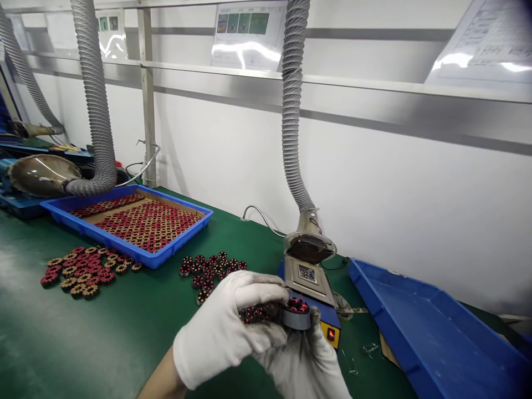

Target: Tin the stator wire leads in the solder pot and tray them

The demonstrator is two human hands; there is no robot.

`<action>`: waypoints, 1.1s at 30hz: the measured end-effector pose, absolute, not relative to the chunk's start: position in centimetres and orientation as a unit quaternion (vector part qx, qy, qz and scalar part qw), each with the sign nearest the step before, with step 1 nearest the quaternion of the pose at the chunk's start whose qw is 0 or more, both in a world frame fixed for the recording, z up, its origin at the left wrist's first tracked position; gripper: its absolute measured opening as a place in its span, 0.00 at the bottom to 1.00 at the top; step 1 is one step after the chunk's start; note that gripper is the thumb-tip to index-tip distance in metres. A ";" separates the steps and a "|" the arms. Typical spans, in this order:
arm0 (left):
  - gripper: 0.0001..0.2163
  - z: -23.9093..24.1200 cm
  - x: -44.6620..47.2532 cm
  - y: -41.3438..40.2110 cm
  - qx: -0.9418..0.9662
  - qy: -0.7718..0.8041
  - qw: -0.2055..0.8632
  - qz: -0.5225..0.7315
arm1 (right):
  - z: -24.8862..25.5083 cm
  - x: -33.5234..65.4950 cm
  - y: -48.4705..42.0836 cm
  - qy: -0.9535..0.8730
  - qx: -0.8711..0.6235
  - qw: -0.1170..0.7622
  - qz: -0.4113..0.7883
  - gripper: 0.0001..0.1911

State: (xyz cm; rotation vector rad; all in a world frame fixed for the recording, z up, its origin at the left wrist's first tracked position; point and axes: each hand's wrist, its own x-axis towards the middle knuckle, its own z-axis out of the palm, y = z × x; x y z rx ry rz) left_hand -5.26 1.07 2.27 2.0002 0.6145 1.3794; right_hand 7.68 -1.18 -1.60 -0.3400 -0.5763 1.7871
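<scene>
White gloves cover both hands. Between them is a wound motor stator [295,318], a short dark-grey ring with red coils showing in its top. My left hand [233,318] comes in from the left, its thumb and fingers bent round the ring's left side. From below, my right hand [305,357] grips the same ring, thumb along its right side; its other fingers are partly hidden. Just behind the hands stands a blue solder pot [326,315] with a lit red switch and a square metal top. More dark stators [214,269] lie left of it, some partly behind my left hand.
A blue tray [183,239] holds rows of red and tan coil cores. A heap of similar cores [89,269] lies left. An extraction hose [293,111] ends in a hood [311,244] over the pot. Another blue tray [436,327] leans at right, near wire scraps [371,349].
</scene>
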 end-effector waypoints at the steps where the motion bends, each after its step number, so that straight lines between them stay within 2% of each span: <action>1: 0.21 2.3 -5.2 1.1 0.759 0.231 0.308 0.526 | -1.4 7.7 -1.2 -0.250 -0.147 0.578 0.763 0.27; 5: 0.19 2.5 -5.3 0.9 0.758 0.250 0.304 0.520 | -0.1 8.1 -1.5 -0.243 -0.137 0.578 0.767 0.25; 10: 0.19 2.3 -5.6 0.8 0.756 0.264 0.307 0.514 | 0.8 8.4 -1.9 -0.202 -0.082 0.565 0.796 0.17; 13: 0.18 1.9 -5.6 1.0 0.761 0.267 0.294 0.513 | 0.5 8.5 -2.1 -0.199 -0.099 0.556 0.801 0.17; 17: 0.11 1.8 -5.6 1.6 0.774 0.216 0.265 0.532 | 0.0 8.6 -2.0 -0.202 -0.095 0.546 0.808 0.16; 20: 0.10 2.0 -5.5 1.7 0.775 0.206 0.261 0.538 | -0.2 8.6 -2.0 -0.227 -0.122 0.553 0.793 0.17; 24: 0.08 1.9 -5.3 1.3 0.704 0.206 0.351 0.582 | -0.2 8.9 -2.4 -0.274 -0.189 0.556 0.762 0.16; 28: 0.07 1.7 -5.6 0.9 0.597 0.239 0.421 0.640 | 0.2 9.0 -2.7 -0.253 -0.175 0.563 0.767 0.16; 33: 0.13 2.5 -5.6 0.8 0.636 0.269 0.519 0.504 | 0.2 9.1 -2.6 -0.224 -0.142 0.573 0.775 0.17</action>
